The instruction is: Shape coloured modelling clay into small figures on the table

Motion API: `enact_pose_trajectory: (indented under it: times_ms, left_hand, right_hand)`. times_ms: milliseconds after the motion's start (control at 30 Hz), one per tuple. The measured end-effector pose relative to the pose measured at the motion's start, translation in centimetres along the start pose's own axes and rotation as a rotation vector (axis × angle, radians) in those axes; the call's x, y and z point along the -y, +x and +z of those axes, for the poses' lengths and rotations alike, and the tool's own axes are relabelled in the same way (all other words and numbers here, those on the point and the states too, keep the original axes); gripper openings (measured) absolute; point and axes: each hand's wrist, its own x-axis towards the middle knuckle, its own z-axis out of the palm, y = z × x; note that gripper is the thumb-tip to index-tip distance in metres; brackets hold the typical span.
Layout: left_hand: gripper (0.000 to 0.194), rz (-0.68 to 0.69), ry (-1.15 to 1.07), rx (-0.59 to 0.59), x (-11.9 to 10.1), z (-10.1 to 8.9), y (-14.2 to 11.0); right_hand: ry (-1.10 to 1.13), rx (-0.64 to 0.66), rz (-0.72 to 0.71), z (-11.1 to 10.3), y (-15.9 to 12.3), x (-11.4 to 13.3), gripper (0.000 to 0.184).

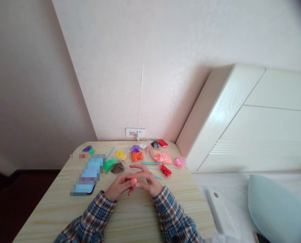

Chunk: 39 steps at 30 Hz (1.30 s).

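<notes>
A small lump of salmon-pink modelling clay (134, 181) sits between my two hands above the near-middle of the wooden table (135, 216). My left hand (120, 186) is closed, its thumb and fingers pressed around the lump. From the other side, my right hand (149, 181) pinches at the same lump with thumb and fingers, its index finger arched above. Much of the clay is hidden by the fingers. Just beyond the hands are a bag of brown clay (118, 167) and a bag of red clay (166, 170).
Behind lie bags of green (111, 164), yellow (120, 155), orange (137, 156) and pink clay (179, 162). A turquoise clay tool (149, 163) rests among them. A phone (89, 175) with a blurred screen lies left. A wall socket (135, 132) holds a plug. White furniture stands right.
</notes>
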Motion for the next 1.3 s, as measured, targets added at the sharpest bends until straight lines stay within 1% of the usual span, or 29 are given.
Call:
enact_pose_trajectory:
  times_ms: [100, 167, 267, 433, 533, 800, 967, 1033, 1200, 1300]
  left_hand:
    - [0.039, 0.034, 0.042, -0.038, 0.1, -0.1, 0.1]
    - [0.042, 0.052, 0.039, -0.042, 0.2, -0.1, 0.1]
    - [0.044, 0.052, -0.031, -0.023, 0.2, -0.1, 0.2]
    - [0.038, 0.014, -0.211, 0.017, 0.1, -0.2, 0.1]
    - [0.035, -0.003, -0.266, 0.041, 0.3, -0.4, 0.1]
    - [0.036, -0.032, -0.278, -0.001, 0.9, -0.8, 0.1]
    - [0.030, 0.028, -0.252, 0.052, 0.3, -0.3, 0.0]
    - [0.031, 0.063, -0.233, 0.065, 0.1, -0.1, 0.1]
    - [0.034, 0.083, -0.168, 0.005, 0.6, -0.4, 0.2]
    - [0.035, 0.083, -0.139, -0.026, 1.0, -0.9, 0.3]
  right_hand:
    - [0.069, -0.037, 0.013, 0.2, -0.2, -0.6, 0.033]
    - [0.148, -0.056, 0.033, 0.5, -0.4, -1.0, 0.031]
    - [0.244, -0.067, 0.067, 0.8, -0.7, -1.5, 0.028]
    - [0.299, -0.052, 0.083, 1.0, -0.8, -1.4, 0.027]
    - [0.305, -0.056, 0.085, 1.0, -0.7, -1.3, 0.026]
    - [0.346, -0.009, 0.067, 1.1, -0.5, -0.5, 0.030]
    - [0.313, -0.018, 0.110, 1.4, -0.3, 0.1, 0.025]
    - [0.293, -0.029, 0.114, 1.4, -0.3, 0.2, 0.025]
    - [0.238, -0.101, 0.120, 1.6, -0.5, 0.1, 0.035]
    - [0.179, -0.119, 0.141, 1.7, -0.6, -0.3, 0.037]
